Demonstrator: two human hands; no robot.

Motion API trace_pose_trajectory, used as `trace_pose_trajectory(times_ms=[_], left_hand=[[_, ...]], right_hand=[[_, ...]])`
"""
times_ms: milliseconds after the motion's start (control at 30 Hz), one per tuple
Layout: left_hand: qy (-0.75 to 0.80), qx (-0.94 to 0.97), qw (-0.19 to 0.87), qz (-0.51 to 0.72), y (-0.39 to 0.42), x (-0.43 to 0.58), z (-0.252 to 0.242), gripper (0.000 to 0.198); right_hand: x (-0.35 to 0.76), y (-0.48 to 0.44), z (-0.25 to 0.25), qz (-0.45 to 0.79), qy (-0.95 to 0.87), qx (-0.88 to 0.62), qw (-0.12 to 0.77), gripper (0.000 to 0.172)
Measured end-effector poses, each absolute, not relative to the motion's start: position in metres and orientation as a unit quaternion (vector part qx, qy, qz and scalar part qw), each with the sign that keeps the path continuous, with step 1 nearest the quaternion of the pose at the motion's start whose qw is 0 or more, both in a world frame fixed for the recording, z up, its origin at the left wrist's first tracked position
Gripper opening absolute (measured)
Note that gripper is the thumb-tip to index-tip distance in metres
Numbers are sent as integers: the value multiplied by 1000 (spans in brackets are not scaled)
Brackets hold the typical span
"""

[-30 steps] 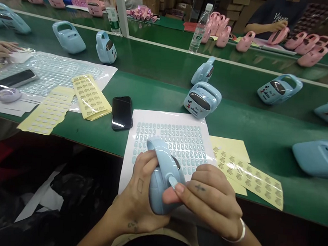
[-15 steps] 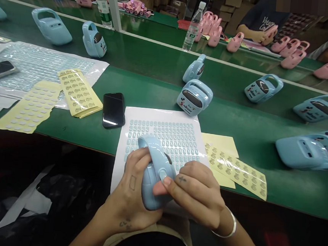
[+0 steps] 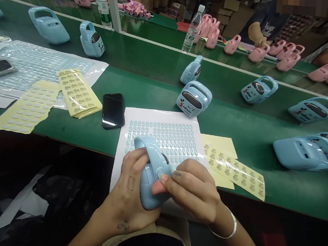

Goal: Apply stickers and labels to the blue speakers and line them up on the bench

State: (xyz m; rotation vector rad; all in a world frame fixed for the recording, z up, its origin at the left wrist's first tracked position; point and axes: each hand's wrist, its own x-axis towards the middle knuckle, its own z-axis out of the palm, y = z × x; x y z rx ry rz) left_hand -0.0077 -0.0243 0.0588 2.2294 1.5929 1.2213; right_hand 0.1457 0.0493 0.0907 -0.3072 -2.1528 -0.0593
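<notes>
My left hand [image 3: 130,196] is wrapped round a light blue handled device [image 3: 151,171], held over the near edge of the green table. My right hand [image 3: 192,192] pinches the device's side, with the thumb pressing a small oval blue piece on it. Under both hands lies a white sheet [image 3: 163,136] with rows of small blue oval stickers. A yellow label sheet [image 3: 234,169] lies just right of my right hand. A black phone [image 3: 113,110] rests left of the white sheet.
More blue devices stand on the green belt [image 3: 238,125]: one with a Mickey print [image 3: 194,99], one large at right [image 3: 307,153]. Yellow sticker sheets [image 3: 79,92] lie left. Water bottles [image 3: 191,29] and pink devices [image 3: 234,43] line the far side, where other people's hands work.
My right thumb has pressed the oval piece down onto the device's side. The view shifted slightly, and the devices on the belt drifted left.
</notes>
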Motion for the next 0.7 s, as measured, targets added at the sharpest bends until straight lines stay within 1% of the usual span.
trace_pose_trajectory(times_ms=[67,133,233,267,333,367,433,500,567,633,667,700], left_hand=[[532,739,63,408,-24,-8,59,72],[536,736,56,410,-23,-8,60,71],[546,729,66,408,-22,-11,58,74],[554,722,75,407,-22,-13,57,77],[567,707,94,412,-21,-17,56,84],[568,701,109,417,-21,-20,57,87],[553,690,162,438,-21,-25,59,95],[509,667,262,477,-20,-31,64,98],[455,639,348,514,-17,-37,67,90],[400,623,399,541,-10,-46,64,81],[382,615,405,559,-4,-52,59,80],[367,606,399,582,4,-59,51,82]], right_hand=[[147,51,94,-10,-893,-117,434,31],[148,52,95,-10,-908,-103,405,32],[153,55,93,-44,-917,-66,391,21],[156,57,92,-52,-919,-58,386,24],[160,65,90,-23,-926,-54,372,41],[161,71,90,19,-927,-63,369,44],[160,87,88,146,-908,-107,378,42],[152,106,84,294,-867,-170,364,43],[139,123,77,446,-827,-191,284,49],[121,137,73,573,-783,-152,186,57],[112,144,72,617,-757,-136,163,57],[102,152,74,647,-732,-135,162,53]])
